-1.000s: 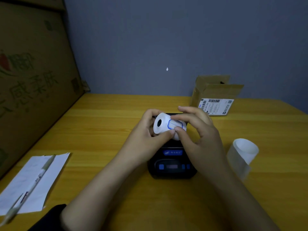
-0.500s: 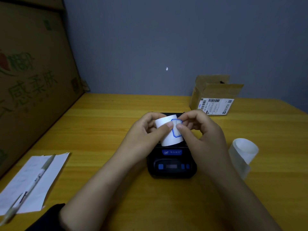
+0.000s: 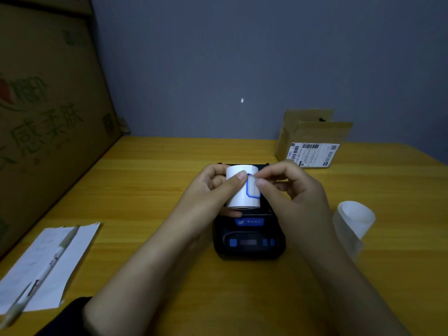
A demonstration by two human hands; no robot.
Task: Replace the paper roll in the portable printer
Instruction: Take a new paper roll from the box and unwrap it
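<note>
A white paper roll (image 3: 240, 190) stands nearly upright in the air just above the black portable printer (image 3: 249, 238), which lies on the yellow wooden table (image 3: 155, 190). My left hand (image 3: 213, 187) grips the roll from the left, thumb across its front. A blue-edged sticker (image 3: 252, 189) seals the roll's side. My right hand (image 3: 293, 190) pinches the sticker's upper edge between thumb and forefinger. The printer's rear part is hidden behind the roll and my hands.
A loose curl of white paper (image 3: 354, 221) stands to the printer's right. At the back right sits an open small cardboard box (image 3: 312, 139) with a shipping label. A pen (image 3: 46, 270) lies on paper slips (image 3: 72, 258) at front left. A large carton (image 3: 43, 117) walls the left side.
The roll has been turned from lying on its side to standing on end. My right fingers have moved onto the sticker's top edge.
</note>
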